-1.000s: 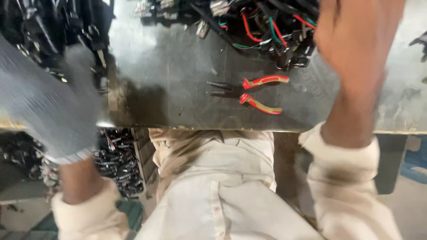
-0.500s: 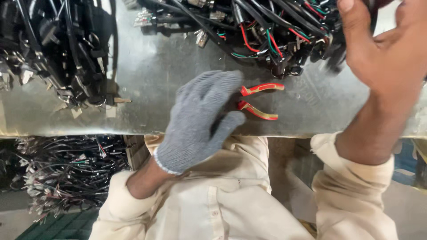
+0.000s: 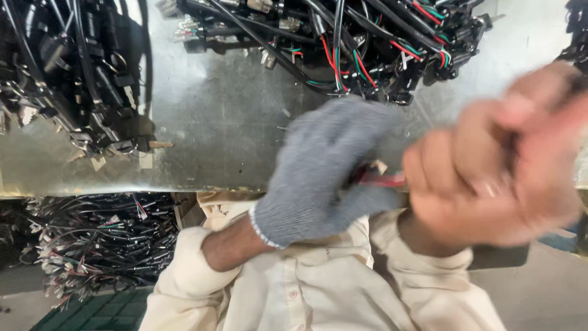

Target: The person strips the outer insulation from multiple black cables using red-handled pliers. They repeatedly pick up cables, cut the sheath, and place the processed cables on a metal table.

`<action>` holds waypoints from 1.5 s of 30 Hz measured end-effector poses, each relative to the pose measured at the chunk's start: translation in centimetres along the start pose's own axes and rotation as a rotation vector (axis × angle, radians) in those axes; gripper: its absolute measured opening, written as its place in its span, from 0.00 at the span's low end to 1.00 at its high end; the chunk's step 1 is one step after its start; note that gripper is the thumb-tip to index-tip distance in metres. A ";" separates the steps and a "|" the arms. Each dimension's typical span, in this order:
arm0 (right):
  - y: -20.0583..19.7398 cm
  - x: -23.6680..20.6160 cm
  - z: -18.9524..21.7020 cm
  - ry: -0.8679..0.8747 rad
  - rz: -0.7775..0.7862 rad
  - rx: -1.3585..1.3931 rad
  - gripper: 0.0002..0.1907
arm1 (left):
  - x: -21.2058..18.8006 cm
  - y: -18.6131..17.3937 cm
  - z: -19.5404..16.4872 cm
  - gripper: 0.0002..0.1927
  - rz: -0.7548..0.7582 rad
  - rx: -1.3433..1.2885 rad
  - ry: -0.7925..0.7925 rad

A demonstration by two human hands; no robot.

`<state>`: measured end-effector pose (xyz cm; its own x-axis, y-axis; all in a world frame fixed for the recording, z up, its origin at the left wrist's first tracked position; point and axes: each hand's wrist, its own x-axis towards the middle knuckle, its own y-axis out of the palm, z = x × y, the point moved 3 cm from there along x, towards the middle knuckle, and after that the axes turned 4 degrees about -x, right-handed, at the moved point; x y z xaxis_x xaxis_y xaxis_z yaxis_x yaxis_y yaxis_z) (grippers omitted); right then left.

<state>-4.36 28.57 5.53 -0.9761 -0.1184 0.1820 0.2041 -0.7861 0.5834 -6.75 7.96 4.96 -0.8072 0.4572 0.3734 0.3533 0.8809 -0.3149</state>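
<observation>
Your left hand, in grey knit glove, has its grip closed round the red-handled pliers; only a bit of red handle shows past the fingers, at the metal counter edge. Your right hand is bare, blurred, just beside the pliers' handle end, fingers curled in; can't tell if that grip holds anything. Beyond the left grip: bundle of black, red & green wires w/ connectors. Off to its left side: second pile of black cables. Below the counter, more wire harnesses.
</observation>
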 end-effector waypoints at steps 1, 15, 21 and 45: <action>-0.3 -0.7 0.2 0.027 0.141 0.145 0.13 | 0.5 0.5 -0.4 0.25 0.049 -0.133 0.045; 8.1 -6.0 -5.4 0.018 0.188 -0.766 0.14 | -5.1 0.2 4.4 0.17 0.069 -0.435 -0.471; 10.5 -3.5 -5.8 -0.442 0.386 -1.538 0.13 | -9.7 -5.8 1.2 0.19 -0.397 -0.495 -0.261; -0.9 -4.7 1.9 -0.211 0.013 -0.168 0.09 | -5.3 0.2 -1.6 0.10 0.362 0.018 0.089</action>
<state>0.20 30.93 5.64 -0.9331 -0.0137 0.3595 0.1838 -0.8771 0.4438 -1.59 5.92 4.28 -0.5871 0.7480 0.3095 0.5993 0.6586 -0.4550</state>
